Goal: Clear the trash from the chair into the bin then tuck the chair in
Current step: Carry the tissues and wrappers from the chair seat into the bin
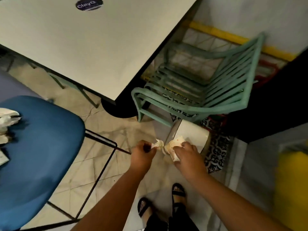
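The crumpled napkin [158, 144] in my left hand [143, 153] and the stained wrapper [173, 148] pinched in my right hand [187, 155] hang at the white bin [191, 132], just ahead. More tissues [7, 120] lie at the blue chair [41, 147] seat's left edge, nearer my left hand.

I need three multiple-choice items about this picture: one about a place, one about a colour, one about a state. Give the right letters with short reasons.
1. Where does trash remain?
A. blue chair
B. table
C. green chair

2. What colour is the slatted chair?
A. red
B. green
C. black

3. What state are the hands in?
A. both empty
B. one empty
C. both holding paper

Key: 1 A, crumpled paper lies on the blue chair. 2 B, the slatted chair is green. 3 C, the left hand and the right hand each grip paper above the white bin.
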The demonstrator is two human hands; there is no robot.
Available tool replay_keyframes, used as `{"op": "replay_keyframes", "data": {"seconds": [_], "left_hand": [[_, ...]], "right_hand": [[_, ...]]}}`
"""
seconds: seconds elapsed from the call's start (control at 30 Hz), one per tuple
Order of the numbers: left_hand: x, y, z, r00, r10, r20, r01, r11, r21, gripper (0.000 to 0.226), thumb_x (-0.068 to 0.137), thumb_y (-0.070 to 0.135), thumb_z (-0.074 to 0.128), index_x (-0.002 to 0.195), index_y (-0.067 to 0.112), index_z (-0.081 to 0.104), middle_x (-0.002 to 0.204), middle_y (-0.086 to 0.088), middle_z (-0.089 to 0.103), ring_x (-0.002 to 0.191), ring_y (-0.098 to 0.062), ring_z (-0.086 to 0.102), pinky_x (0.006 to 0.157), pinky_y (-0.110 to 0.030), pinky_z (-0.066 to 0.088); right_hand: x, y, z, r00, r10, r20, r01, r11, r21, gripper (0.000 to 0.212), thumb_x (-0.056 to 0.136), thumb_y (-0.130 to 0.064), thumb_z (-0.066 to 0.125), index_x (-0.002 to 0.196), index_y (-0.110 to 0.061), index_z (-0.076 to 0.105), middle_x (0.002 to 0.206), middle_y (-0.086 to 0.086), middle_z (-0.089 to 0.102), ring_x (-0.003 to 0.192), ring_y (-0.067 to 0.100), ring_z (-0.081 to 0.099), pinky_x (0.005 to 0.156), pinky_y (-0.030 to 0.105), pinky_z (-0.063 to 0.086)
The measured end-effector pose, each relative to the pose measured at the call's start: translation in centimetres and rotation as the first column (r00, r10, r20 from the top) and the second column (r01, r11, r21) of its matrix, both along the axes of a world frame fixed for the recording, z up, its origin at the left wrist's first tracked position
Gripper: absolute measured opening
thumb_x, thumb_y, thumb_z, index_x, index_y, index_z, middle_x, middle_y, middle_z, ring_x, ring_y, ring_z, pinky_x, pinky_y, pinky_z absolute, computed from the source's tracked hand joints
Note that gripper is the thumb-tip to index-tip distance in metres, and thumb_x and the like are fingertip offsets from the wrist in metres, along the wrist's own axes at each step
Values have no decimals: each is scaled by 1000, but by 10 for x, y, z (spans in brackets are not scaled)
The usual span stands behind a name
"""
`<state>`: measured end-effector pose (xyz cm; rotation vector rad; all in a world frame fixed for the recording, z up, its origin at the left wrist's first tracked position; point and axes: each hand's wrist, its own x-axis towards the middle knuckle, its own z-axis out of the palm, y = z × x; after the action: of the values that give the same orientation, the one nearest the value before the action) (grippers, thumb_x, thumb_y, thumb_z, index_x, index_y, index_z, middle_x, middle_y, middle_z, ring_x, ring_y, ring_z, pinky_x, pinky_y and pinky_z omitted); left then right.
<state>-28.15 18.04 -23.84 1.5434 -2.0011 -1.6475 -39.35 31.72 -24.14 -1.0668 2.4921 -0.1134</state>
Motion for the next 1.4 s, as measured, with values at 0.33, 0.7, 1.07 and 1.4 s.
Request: {"op": "replay_keyframes", "data": {"seconds": [0.33, 0.7, 1.07, 1.4], "left_hand": [[-59, 30, -32, 995, -12, 100, 10, 1000, 19, 19, 81, 28, 75, 79, 20, 58, 78, 1, 66, 71, -15, 61, 56, -22, 45], [-65, 35, -61, 986, 65, 151, -75, 995, 61, 19, 80, 30, 75, 87, 19, 61, 87, 1, 68, 80, -18, 65, 72, -32, 55], [-99, 60, -74, 942, -166, 293, 189, 981, -52, 14, 81, 26, 73, 86, 15, 65, 86, 1, 67, 79, -15, 62, 67, -25, 49], [-129, 74, -86, 863, -277, 423, 318, 948, -29, 21, 84, 18, 66, 104, 16, 65, 101, -4, 68, 82, -15, 58, 69, -25, 45]], "right_hand": [[-45, 23, -55, 992, 121, -38, -117, 989, 87, 34, 82, -38, 62, 115, -29, 58, 122, 6, 51, 110, 30, 46, 91, 40, 41], [-65, -3, -93, 986, 50, 157, -83, 974, 209, 42, 89, -33, 60, 125, -15, 49, 127, 13, 52, 113, 29, 54, 94, 40, 46], [-66, 29, -84, 966, -23, 257, 14, 999, 35, 23, 90, -15, 56, 113, -14, 57, 110, 11, 61, 103, 29, 60, 86, 37, 51], [-102, 50, -63, 934, -92, 345, 119, 991, -59, 26, 87, -20, 63, 112, -13, 61, 109, 9, 61, 101, 26, 60, 81, 30, 47]]}}
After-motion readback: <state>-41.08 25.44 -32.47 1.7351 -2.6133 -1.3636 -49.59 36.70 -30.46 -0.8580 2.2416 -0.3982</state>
